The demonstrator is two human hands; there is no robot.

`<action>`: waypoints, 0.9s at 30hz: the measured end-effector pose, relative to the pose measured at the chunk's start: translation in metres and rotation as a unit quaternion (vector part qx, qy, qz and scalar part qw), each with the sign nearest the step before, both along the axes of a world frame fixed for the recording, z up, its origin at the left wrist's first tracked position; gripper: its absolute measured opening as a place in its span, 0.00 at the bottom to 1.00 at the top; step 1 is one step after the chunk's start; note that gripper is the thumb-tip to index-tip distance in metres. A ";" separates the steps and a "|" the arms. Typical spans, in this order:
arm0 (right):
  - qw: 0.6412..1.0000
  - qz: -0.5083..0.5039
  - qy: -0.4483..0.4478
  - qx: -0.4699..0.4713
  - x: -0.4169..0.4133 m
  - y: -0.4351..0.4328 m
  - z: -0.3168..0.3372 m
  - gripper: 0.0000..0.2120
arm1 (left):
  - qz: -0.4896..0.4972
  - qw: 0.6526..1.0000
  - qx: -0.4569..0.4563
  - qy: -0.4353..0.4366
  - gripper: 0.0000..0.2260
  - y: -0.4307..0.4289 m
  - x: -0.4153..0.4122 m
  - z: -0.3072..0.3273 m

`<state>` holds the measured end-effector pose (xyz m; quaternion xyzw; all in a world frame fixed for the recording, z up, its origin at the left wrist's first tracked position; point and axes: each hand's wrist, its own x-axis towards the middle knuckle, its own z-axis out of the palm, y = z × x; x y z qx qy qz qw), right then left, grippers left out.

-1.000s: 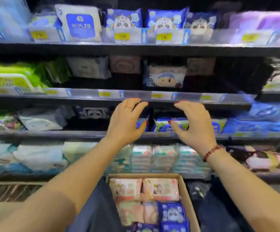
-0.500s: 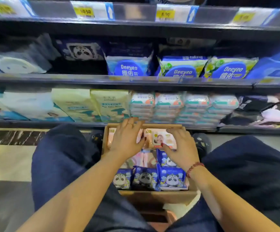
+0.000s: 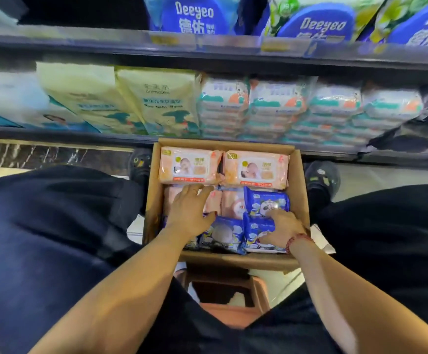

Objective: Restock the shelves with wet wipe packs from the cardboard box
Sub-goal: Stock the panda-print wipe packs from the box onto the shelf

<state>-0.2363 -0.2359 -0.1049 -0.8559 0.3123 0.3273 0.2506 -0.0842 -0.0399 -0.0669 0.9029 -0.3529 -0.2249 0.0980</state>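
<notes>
An open cardboard box (image 3: 298,200) sits on the floor between my knees. Two pink wet wipe packs (image 3: 187,166) lie side by side at its far end, with more pink packs in the middle row. Blue panda-print packs (image 3: 222,235) fill the near row, and another one (image 3: 266,201) lies at the middle right. My left hand (image 3: 190,214) rests with straight fingers on the middle pink packs, thumb by a blue pack. My right hand (image 3: 282,228) lies over the near-right blue pack (image 3: 255,229), fingers curled over its far edge and thumb on its face.
The bottom shelf (image 3: 67,136) just behind the box holds cream packs (image 3: 156,100) and stacked white-and-teal packs (image 3: 279,108). Blue Deeyeo packs (image 3: 195,16) stand on the shelf above. My shoes flank the box. A brown stool (image 3: 233,312) is under me.
My hands have come down from the shelf into the box, then back from the far pink packs to the middle and near rows. The view has tilted downward.
</notes>
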 end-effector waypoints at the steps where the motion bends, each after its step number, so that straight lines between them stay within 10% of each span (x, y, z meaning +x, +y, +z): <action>1: 1.000 0.025 0.015 -0.008 0.001 0.001 -0.003 0.37 | 0.005 1.000 -0.008 0.000 0.29 -0.001 0.001 -0.002; 18: 0.993 0.091 0.015 0.079 0.024 -0.016 0.008 0.26 | 0.080 0.985 -0.078 0.129 0.28 -0.003 -0.002 -0.018; 27: 0.895 -0.163 -0.164 0.382 0.057 -0.014 0.054 0.16 | 0.169 0.829 -0.205 0.492 0.27 -0.022 -0.012 0.000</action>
